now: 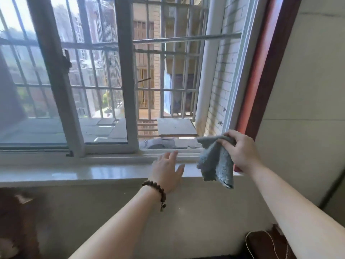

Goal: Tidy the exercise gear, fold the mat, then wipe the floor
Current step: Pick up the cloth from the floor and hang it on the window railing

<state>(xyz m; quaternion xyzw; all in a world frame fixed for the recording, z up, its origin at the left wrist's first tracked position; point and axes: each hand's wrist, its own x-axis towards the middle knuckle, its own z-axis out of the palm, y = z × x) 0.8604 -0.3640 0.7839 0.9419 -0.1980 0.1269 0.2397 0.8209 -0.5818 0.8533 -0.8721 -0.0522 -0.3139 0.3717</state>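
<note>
I had the gray cloth [216,161] pinched in my right hand [240,150] above the window sill [93,172], my left hand [168,172] open beside it, so I guessed floor wiping was not started.

Bright daylight pours through the window [119,71] before me, glaring off the sill [84,173], while the bowed edges blur.

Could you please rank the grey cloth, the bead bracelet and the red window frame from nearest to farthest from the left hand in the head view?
From the left hand:
1. Bead bracelet, on its own wrist.
2. Grey cloth, to the right, held by the right hand.
3. Red window frame, far right.
</note>
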